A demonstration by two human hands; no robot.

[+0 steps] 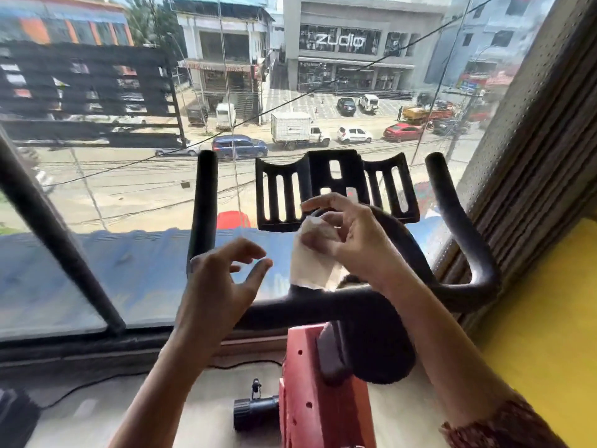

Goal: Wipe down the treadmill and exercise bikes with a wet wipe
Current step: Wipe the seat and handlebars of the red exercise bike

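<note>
Hanging from the right hand [352, 240], which pinches its top, the wet wipe [310, 263] runs twelve-to-six, its lower end touching the exercise bike handlebar [323, 303]. At its nine o'clock, the left hand [223, 276] hovers, loosely curled, grasping nothing.

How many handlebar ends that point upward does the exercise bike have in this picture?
2. One handlebar end rises left of the black device holder; the other rises right of it. None appears hidden.
</note>
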